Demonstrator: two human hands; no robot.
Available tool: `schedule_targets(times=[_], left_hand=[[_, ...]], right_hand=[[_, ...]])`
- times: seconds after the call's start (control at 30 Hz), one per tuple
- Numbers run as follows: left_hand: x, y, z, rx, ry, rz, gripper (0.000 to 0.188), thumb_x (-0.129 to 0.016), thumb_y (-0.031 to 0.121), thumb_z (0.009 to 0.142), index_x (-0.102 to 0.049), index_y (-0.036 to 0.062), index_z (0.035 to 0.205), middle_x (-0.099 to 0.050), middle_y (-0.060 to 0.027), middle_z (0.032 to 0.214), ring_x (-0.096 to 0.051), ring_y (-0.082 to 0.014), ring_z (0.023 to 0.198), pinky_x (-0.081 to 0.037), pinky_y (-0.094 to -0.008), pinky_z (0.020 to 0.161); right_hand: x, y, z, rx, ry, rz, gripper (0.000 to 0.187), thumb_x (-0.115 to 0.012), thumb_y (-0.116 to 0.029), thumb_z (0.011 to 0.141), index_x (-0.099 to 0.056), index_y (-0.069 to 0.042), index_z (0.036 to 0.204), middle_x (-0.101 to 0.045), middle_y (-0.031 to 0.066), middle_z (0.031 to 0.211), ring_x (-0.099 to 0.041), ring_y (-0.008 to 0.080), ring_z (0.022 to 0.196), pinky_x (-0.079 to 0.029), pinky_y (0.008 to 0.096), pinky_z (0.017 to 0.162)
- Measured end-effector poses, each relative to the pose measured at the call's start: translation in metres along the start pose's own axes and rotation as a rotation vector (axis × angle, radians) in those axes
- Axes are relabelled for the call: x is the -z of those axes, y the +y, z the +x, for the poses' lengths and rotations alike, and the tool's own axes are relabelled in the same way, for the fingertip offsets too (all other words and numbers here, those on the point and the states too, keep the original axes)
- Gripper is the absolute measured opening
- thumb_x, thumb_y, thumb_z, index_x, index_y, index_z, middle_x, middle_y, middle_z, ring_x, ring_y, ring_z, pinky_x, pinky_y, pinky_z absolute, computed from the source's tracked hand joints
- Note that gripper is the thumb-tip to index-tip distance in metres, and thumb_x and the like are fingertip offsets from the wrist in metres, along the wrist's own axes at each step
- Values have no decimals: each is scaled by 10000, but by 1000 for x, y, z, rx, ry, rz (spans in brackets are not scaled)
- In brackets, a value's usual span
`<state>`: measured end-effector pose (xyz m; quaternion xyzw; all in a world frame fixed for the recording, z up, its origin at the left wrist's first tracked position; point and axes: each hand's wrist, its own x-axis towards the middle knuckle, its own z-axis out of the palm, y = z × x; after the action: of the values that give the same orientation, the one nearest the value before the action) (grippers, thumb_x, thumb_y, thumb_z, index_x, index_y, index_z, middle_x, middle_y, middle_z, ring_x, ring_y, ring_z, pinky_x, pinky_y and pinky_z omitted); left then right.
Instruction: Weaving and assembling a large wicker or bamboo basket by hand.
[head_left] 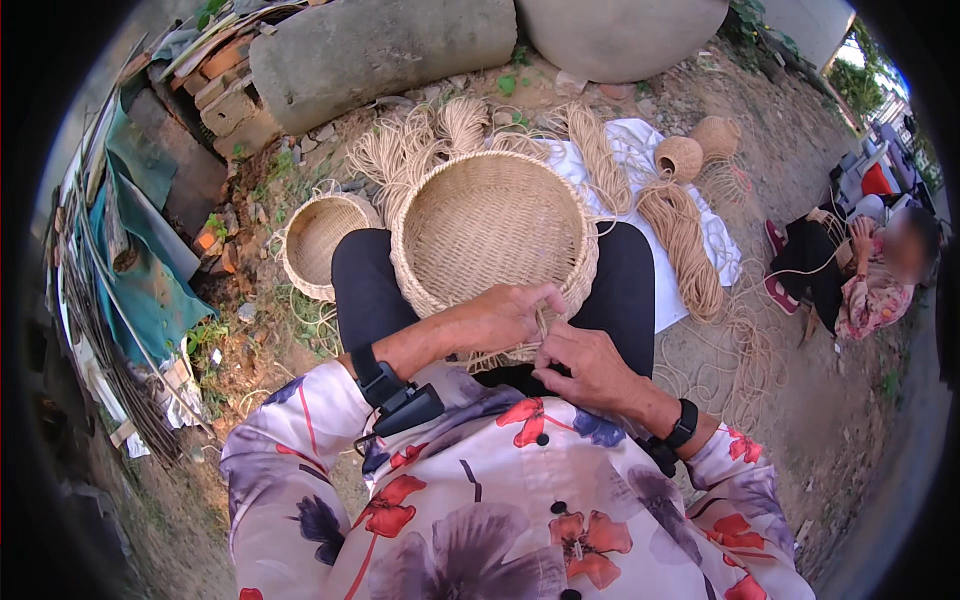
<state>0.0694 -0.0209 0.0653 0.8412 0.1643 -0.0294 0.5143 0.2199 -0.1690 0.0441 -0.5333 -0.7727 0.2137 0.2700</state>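
A round woven basket point(490, 225) of tan cord rests on my lap, its opening facing up and its braided rim toward me. My left hand point(505, 315) reaches across the near rim, fingers bent and closed around a short strand of cord point(541, 322). Just right of it and nearer to me, my right hand point(590, 368) is curled, thumb and fingers pinched at the same strand. The fingertips partly cover the strand and the rim there. More loose cord shows below the near rim, between my wrists.
A smaller woven basket point(322, 243) sits by my left knee. Cord bundles point(680, 245) lie on a white sheet point(655, 315) at right, near two small round woven pots point(680, 158). Concrete cylinders point(385, 60) stand behind. Another person point(870, 260) sits far right, handling cord.
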Motion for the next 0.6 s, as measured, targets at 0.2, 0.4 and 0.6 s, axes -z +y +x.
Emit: schedule_targets(times=[0.2,0.4,0.6], left_hand=[[9,9,-2,23,-14,-57,367,-527,63,824,-518,80,1190,-634,-131,834,-623,-240,833,-480,-371,759],[2,18,-12,-13,46,-17,294,-501,44,875,-507,76,1167,-604,-73,792,-558,-137,713,-454,-295,643],[-13,21,-28,-76,236,-16,256,-557,-23,844,-534,43,1090,-598,-73,750,-572,-137,622,-453,-307,553]], right_hand=[[-11,3,-26,-745,29,952,282,-641,-161,876,-523,-46,1105,-629,76,970,-634,179,832,-520,320,688],[-35,7,-18,-587,388,1796,307,-605,-139,903,-454,-63,1158,-609,103,1005,-618,238,973,-482,379,912],[-42,9,-17,-490,449,1917,315,-602,-114,884,-455,-73,1160,-600,92,1023,-605,223,994,-471,374,912]])
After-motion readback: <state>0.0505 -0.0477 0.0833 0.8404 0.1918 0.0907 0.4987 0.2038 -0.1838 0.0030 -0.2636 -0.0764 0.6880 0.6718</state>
